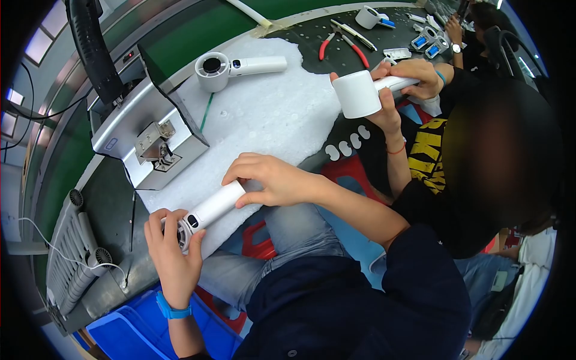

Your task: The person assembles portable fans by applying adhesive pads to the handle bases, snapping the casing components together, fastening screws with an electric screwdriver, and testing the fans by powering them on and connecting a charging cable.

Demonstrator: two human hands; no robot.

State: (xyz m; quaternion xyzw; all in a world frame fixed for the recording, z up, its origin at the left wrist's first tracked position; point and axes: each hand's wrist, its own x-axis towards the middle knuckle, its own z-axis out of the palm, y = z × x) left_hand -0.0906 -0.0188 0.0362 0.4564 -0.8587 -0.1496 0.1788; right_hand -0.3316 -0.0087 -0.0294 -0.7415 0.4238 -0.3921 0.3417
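Observation:
A white handheld fan lies slantwise between my two hands, above the near edge of the white foam sheet. Its round head is in my left hand, with the fingers curled over the ring and the thumb at its side; part of the head is hidden. My right hand grips the far end of the handle between thumb and fingers. A small dark display shows on the handle close to the head. Another white fan rests on the foam sheet farther off.
A metal fixture stands beyond my hands. Finished-looking fans sit in a row at left, above a blue bin. On my right a co-worker's hands hold a white fan. Red-handled pliers and small parts lie farther back.

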